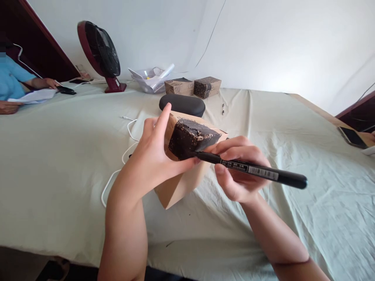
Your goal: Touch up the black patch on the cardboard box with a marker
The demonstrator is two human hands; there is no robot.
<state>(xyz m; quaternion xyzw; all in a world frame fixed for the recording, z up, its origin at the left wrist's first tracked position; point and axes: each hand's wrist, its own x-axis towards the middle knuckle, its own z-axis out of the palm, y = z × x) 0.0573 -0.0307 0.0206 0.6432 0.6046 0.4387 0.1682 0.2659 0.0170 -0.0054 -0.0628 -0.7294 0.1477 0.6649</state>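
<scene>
A brown cardboard box (pixel 185 186) stands tilted in front of me, and a large patch of black ink (pixel 187 137) covers much of its upper face. My left hand (pixel 158 150) grips the box from the left, thumb along the near edge and index finger over the top corner; its other fingers are partly hidden. My right hand (pixel 244 166) is closed round a black marker pen (pixel 263 173) with a barcode label. The pen's tip end points left and meets the lower edge of the inked patch, close to my left thumb.
Behind the box lies a black hard case (pixel 183 104). Farther back are two patterned boxes (pixel 207 86), a plastic basket (pixel 149 84) and a fan (pixel 102 54). A white cable (pixel 113 177) curls at left. A phone (pixel 351 137) lies right; a person in blue (pixel 13 76) holds papers.
</scene>
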